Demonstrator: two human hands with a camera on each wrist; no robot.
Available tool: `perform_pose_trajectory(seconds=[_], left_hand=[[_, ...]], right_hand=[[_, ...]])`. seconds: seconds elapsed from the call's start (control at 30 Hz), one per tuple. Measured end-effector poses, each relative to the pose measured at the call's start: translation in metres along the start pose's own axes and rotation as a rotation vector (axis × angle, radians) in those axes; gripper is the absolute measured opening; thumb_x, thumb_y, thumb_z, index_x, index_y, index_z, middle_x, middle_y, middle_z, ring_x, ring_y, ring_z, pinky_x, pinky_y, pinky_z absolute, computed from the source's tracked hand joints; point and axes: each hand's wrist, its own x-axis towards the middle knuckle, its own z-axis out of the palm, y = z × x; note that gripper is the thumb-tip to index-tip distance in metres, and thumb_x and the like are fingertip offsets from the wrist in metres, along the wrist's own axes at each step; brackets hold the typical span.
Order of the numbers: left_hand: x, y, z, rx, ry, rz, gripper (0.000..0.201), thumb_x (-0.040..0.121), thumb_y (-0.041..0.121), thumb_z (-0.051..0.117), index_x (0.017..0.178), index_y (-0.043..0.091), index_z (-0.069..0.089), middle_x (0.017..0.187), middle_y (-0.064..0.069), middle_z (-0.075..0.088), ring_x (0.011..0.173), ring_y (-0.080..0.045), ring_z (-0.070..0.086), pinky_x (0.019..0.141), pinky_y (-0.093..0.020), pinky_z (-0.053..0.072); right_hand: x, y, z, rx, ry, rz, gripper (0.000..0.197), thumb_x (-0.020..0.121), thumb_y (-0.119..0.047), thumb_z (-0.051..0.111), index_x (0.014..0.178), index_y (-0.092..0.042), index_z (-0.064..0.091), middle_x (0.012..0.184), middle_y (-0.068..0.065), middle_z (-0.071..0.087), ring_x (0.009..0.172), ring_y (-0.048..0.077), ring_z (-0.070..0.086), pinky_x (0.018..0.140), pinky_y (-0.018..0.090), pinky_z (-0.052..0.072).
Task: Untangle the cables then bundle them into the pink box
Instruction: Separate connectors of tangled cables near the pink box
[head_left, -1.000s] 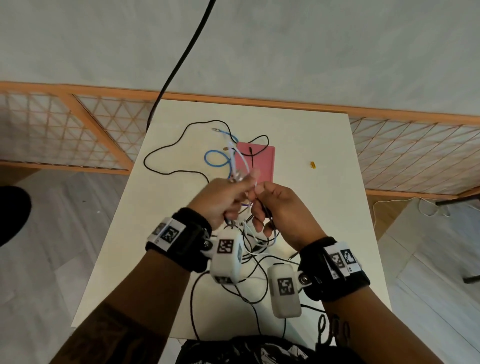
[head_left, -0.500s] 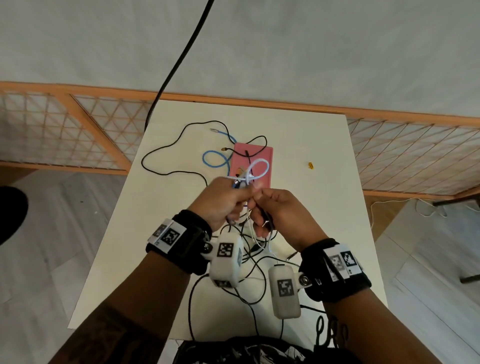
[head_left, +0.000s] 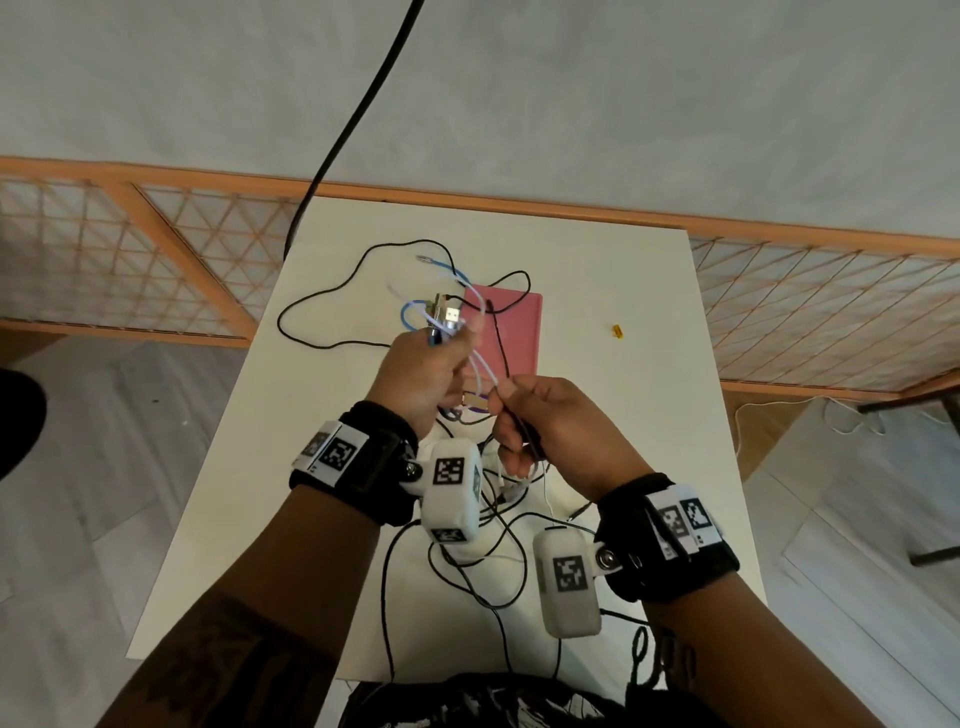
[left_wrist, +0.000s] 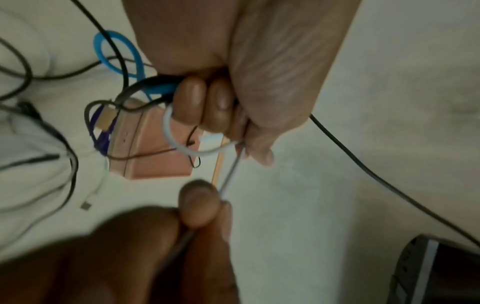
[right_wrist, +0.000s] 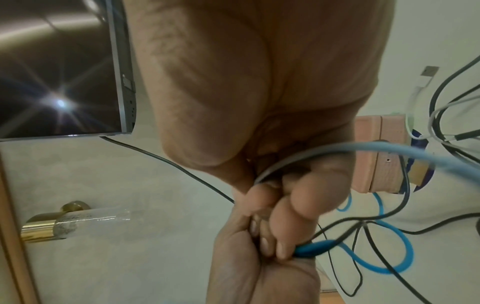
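My left hand is raised over the table and grips a bunch of cable ends: a blue cable, a black cable, and a loop of the white cable. Metal plugs stick out above its fingers. My right hand pinches the white cable between thumb and forefinger, just right of the left hand. A short taut stretch of it runs between the two hands. The closed pink box lies flat on the table beyond the hands, with a thin black cable draped over it.
The white table carries a tangle of black cables near me and a wide black loop at the far left. A small yellow piece lies right of the box. A thick black cord hangs from above.
My hands have drawn apart. The left one has risen and moved away from me with the plugs, and the white cable's loop has been pulled out into a taut line between the hands.
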Motion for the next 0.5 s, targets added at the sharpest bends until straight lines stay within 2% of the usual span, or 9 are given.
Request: perform_pose_trajectory(seconds=[0.07,0.1,0.13,0.23,0.3,0.37,0.43,0.5], left_hand=[[-0.007,-0.002,-0.001,0.109,-0.147,-0.015,0.030,0.099,0.035,0.069,0.085,0.013,0.056,0.054,0.008,0.040,0.047,-0.010,0.026,0.043,-0.023,0.023],[-0.011,-0.003,0.001,0.156,-0.191,-0.010,0.027,0.099,0.032,0.070,0.084,0.014,0.058,0.054,0.008,0.044,0.046,-0.010,0.028,0.042,-0.023,0.024],[-0.013,-0.003,0.003,0.174,-0.177,0.000,0.027,0.100,0.028,0.070,0.080,0.014,0.057,0.051,0.009,0.046,0.044,-0.009,0.029,0.042,-0.022,0.025],[-0.007,0.004,-0.001,0.076,0.099,0.010,0.037,0.101,0.021,0.068,0.070,0.013,0.051,0.042,0.011,0.039,0.035,-0.007,0.032,0.040,-0.021,0.025],[-0.001,0.006,-0.013,0.058,0.166,0.012,0.032,0.101,0.026,0.068,0.079,0.007,0.054,0.044,0.010,0.034,0.036,-0.009,0.027,0.043,-0.023,0.024],[-0.003,0.006,-0.021,0.174,0.055,0.015,0.033,0.099,0.033,0.070,0.082,0.009,0.055,0.048,0.008,0.029,0.041,-0.011,0.022,0.045,-0.025,0.024],[-0.009,0.003,-0.022,0.341,-0.049,0.040,0.038,0.098,0.033,0.072,0.078,0.006,0.054,0.050,0.007,0.030,0.044,-0.012,0.024,0.046,-0.025,0.026],[-0.013,-0.001,-0.018,0.520,-0.052,0.133,0.040,0.097,0.032,0.072,0.068,0.012,0.053,0.050,0.009,0.035,0.045,-0.012,0.032,0.050,-0.025,0.033]], right_hand=[[0.000,0.002,0.000,-0.037,0.008,-0.020,0.029,0.110,-0.020,0.042,0.094,-0.006,0.061,0.058,0.004,0.048,0.045,0.021,0.050,0.049,0.026,0.040],[0.000,0.003,0.000,-0.052,0.014,-0.026,0.029,0.110,-0.020,0.042,0.095,-0.005,0.062,0.058,0.003,0.046,0.045,0.020,0.047,0.049,0.026,0.038],[0.000,0.004,0.000,-0.058,0.018,-0.030,0.028,0.110,-0.020,0.043,0.097,-0.004,0.062,0.058,0.002,0.045,0.045,0.019,0.044,0.048,0.025,0.037],[0.002,0.003,-0.003,-0.056,0.033,-0.029,0.030,0.110,-0.021,0.044,0.100,-0.001,0.064,0.058,-0.001,0.039,0.046,0.014,0.034,0.046,0.020,0.032],[0.002,0.001,-0.011,-0.127,0.079,-0.045,0.033,0.110,-0.023,0.044,0.096,-0.006,0.068,0.055,-0.008,0.038,0.047,0.009,0.031,0.047,0.017,0.029],[0.004,0.000,-0.019,-0.198,0.177,-0.077,0.034,0.109,-0.024,0.045,0.093,-0.008,0.071,0.055,-0.011,0.042,0.047,0.006,0.033,0.048,0.016,0.029],[0.009,0.000,-0.027,-0.160,0.298,-0.064,0.033,0.108,-0.024,0.046,0.090,-0.008,0.069,0.057,-0.008,0.046,0.047,0.007,0.034,0.048,0.018,0.029],[0.016,-0.005,-0.027,-0.108,0.371,-0.044,0.033,0.106,-0.025,0.049,0.090,-0.003,0.068,0.056,-0.006,0.044,0.051,0.014,0.032,0.048,0.023,0.028]])
